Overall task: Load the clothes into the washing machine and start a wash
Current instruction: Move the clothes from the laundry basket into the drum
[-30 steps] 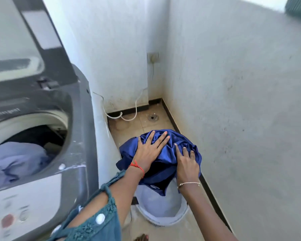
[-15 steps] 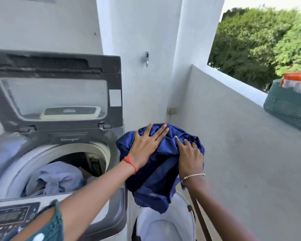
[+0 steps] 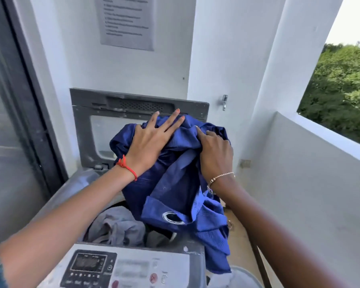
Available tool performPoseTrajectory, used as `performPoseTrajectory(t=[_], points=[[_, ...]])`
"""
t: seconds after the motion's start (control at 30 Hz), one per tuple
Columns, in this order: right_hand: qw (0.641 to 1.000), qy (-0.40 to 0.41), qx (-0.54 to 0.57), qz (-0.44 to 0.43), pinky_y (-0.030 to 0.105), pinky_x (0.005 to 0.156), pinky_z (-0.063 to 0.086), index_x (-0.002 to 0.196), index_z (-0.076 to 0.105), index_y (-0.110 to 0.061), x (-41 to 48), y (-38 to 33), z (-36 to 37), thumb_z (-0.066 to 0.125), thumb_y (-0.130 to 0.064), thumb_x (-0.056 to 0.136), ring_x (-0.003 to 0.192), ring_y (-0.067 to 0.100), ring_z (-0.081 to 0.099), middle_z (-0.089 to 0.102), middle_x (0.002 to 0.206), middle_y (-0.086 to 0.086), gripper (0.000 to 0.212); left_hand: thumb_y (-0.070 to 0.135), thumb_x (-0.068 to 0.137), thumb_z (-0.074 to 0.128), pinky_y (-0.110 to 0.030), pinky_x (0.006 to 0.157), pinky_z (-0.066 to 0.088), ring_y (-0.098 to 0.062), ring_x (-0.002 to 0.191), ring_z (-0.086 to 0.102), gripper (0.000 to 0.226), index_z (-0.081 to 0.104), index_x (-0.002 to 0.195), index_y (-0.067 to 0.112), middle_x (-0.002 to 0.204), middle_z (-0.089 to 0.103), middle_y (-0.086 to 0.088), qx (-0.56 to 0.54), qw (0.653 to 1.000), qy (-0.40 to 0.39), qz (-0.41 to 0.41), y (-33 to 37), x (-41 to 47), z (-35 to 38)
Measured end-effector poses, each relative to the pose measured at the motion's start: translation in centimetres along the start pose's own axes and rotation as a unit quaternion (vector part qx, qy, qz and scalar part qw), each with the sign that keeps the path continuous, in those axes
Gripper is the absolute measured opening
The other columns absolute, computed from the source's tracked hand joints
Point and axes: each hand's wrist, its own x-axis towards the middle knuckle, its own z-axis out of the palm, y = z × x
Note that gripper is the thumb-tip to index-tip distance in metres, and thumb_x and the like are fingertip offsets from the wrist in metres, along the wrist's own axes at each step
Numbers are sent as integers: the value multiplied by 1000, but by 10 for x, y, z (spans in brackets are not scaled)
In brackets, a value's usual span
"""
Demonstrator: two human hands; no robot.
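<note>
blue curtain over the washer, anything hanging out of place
Yes: a tail of the blue curtain droops outside the washing machine on its right side, toward the white basket, not over the drum opening.

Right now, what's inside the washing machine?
A crumpled grey garment lies in the washing machine. The blue cloth, carried above by the left hand and right hand, covers the rest, so anything else is hidden.

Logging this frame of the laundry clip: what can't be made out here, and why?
Head view: wall notice, text blurred, top cut by the frame edge.
Head view: control panel, button labels and display blurred.
Head view: washer drum, mostly hidden behind the blue bundle; only grey clothes show.
Head view: right hand, fingertips lost in the bundle's folds.
Head view: white basket, cut by the bottom edge.
</note>
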Motion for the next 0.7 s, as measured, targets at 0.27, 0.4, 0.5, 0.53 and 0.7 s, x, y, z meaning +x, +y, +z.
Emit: performPoseTrajectory(t=[0.27,0.4,0.5,0.53,0.7], points=[[998,-50,14,-25,29,48,47,114,64,-12,10,-101,107,73,5,58,68,35,65,67,83,14,59,-13,61,65,-34,48,42,-39,115,54,93,36,144,20,150,35,2,8,998,-48,-31,-102,-65,61],[992,-114,-33,-45,23,42,48,101,71,-21,-21,-129,177,65,-6,55,63,25,68,70,77,3,49,-14,54,68,-36,49,45,-38,113,56,103,31,144,20,150,35,2,-3,993,-110,-35,-120,-117,120],[979,-195,-30,-53,22,40,48,95,74,-27,-47,-142,213,48,-15,58,67,22,70,72,77,-2,46,-10,45,78,-40,53,50,-37,109,61,106,37,138,20,143,47,1,-35,985,-162,-40,-122,-148,153],[975,-216,-28,-48,22,41,49,94,74,-28,-55,-145,221,49,-15,58,68,22,71,73,79,-2,45,-6,43,82,-41,54,52,-36,108,62,106,37,136,21,139,51,1,-40,981,-187,-38,-120,-156,162],[915,-401,19,29,39,97,46,141,35,-23,-85,-128,257,39,-3,90,133,30,39,38,147,9,55,0,16,89,-67,65,49,-35,109,62,138,29,137,23,135,55,-3,-57,932,-354,-45,-108,-193,207]])
